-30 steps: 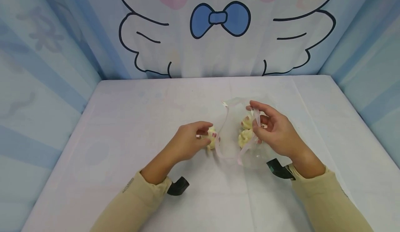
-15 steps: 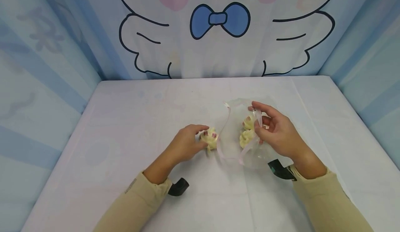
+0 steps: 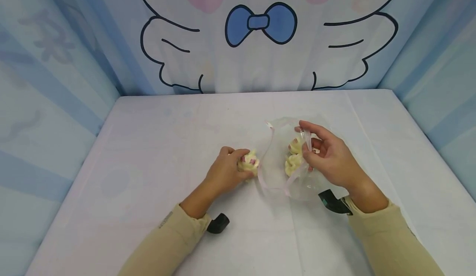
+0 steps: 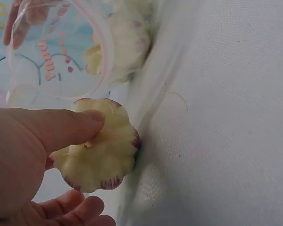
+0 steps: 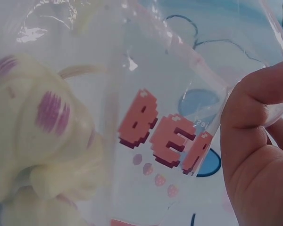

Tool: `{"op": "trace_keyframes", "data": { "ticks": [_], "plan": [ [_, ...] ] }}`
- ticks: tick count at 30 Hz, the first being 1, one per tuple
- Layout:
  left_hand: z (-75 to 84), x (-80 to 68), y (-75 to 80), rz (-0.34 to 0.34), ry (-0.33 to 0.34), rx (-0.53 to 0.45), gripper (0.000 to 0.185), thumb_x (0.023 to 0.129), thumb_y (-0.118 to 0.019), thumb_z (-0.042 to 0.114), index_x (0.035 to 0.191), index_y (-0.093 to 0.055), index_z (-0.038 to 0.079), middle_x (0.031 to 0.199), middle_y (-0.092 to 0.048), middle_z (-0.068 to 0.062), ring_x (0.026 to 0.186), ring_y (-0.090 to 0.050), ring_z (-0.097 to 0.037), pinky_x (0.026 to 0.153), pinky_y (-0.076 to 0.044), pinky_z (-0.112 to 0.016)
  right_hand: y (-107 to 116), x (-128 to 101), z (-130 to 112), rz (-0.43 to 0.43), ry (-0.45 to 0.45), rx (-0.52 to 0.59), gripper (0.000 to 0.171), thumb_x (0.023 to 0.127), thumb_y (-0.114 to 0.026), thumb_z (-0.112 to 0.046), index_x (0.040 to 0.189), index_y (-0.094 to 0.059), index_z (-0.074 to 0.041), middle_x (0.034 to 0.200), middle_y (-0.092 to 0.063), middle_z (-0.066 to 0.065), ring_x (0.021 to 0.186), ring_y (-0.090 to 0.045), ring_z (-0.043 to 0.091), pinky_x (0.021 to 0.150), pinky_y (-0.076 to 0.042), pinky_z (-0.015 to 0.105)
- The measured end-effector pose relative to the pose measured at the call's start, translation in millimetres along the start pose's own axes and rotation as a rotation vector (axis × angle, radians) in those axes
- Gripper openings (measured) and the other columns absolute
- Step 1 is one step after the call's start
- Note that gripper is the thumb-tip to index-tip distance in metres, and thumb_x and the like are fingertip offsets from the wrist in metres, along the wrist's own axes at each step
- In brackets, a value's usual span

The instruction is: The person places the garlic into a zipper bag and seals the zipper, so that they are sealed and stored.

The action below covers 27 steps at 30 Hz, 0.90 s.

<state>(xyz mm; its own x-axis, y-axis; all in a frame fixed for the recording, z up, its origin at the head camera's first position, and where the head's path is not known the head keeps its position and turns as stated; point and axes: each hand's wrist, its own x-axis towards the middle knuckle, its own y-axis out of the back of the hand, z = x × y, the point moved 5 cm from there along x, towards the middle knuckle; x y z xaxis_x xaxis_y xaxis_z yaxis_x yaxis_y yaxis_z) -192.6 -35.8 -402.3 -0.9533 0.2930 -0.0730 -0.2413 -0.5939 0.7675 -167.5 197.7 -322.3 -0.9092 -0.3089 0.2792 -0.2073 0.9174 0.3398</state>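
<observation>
My left hand [image 3: 224, 170] pinches a pale yellow, lobed garlic-like bulb [image 3: 248, 162] with purple streaks, beside the mouth of a clear plastic bag. Seen from the left wrist, the thumb lies over the bulb's [image 4: 101, 155] stubby centre, and the other fingers are partly hidden. My right hand [image 3: 331, 156] holds the pink-edged rim of the clear bag [image 3: 273, 172], whose mouth gapes toward the left hand. Inside the bag lie similar yellow bulbs [image 3: 293, 164]. In the right wrist view, red block letters [image 5: 167, 136] show on the bag, near a purple-streaked bulb [image 5: 42, 117].
A white cloth covers the table [image 3: 178, 123] around the bag. Behind it hangs a curtain [image 3: 260, 65] with a printed blue bow, and pale blue curtains [image 3: 48, 123] flank both sides. Black wrist cameras [image 3: 218, 223] jut from the sleeves.
The left hand has drawn slightly away from the bag's mouth, then closed its thumb and finger round the bulb. The right hand and bag have stayed almost still.
</observation>
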Motion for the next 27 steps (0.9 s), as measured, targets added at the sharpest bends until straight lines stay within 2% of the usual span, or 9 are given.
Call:
{"op": "trace_keyframes", "data": {
  "ticks": [3,10,16,21,27],
  "plan": [
    [-0.7,-1.0,0.6,0.018,-0.007,0.010,0.059,0.086,-0.080,0.022,0.140,-0.059,0.012,0.120,-0.052,-0.018,0.099,-0.058,-0.029,0.086,-0.050,-0.042,0,1,0,-0.001,0.002,-0.003,0.053,0.096,-0.053,0.010,0.147,-0.042,0.003,0.131,-0.053,0.000,0.072,-0.048,0.015,0.052,-0.051,0.026],
    [-5.9,-0.7,3.0,0.026,-0.015,-0.008,0.060,0.086,-0.077,0.008,0.140,-0.052,0.004,0.121,-0.057,-0.019,0.110,-0.056,-0.030,0.093,-0.048,-0.044,0,1,0,-0.003,-0.011,-0.010,0.053,0.096,-0.054,0.008,0.148,-0.042,0.002,0.133,-0.052,0.003,0.072,-0.047,0.015,0.052,-0.051,0.026],
    [-9.2,0.0,11.9,0.040,-0.017,-0.036,0.057,0.084,-0.068,-0.004,0.139,-0.053,0.001,0.117,-0.062,-0.016,0.100,-0.056,-0.026,0.086,-0.048,-0.040,-1,1,0,0.000,-0.029,-0.022,0.053,0.096,-0.054,0.007,0.148,-0.042,0.001,0.135,-0.051,0.009,0.072,-0.047,0.015,0.052,-0.051,0.026],
    [-10.4,-4.0,22.9,0.029,0.016,-0.114,0.060,0.089,-0.070,0.000,0.144,-0.047,0.004,0.127,-0.060,-0.013,0.088,-0.060,-0.018,0.077,-0.052,-0.033,-1,1,0,0.000,-0.034,-0.021,0.054,0.096,-0.054,0.007,0.148,-0.042,0.001,0.135,-0.050,0.011,0.073,-0.048,0.015,0.052,-0.051,0.026],
    [-6.6,-12.9,34.7,0.018,0.085,-0.218,0.059,0.090,-0.075,0.008,0.144,-0.050,0.011,0.137,-0.059,-0.004,0.093,-0.065,-0.015,0.068,-0.054,-0.028,-1,1,1,-0.004,-0.031,-0.015,0.054,0.096,-0.054,0.007,0.149,-0.042,0.000,0.136,-0.050,0.010,0.072,-0.047,0.015,0.052,-0.051,0.026]
  ]
}}
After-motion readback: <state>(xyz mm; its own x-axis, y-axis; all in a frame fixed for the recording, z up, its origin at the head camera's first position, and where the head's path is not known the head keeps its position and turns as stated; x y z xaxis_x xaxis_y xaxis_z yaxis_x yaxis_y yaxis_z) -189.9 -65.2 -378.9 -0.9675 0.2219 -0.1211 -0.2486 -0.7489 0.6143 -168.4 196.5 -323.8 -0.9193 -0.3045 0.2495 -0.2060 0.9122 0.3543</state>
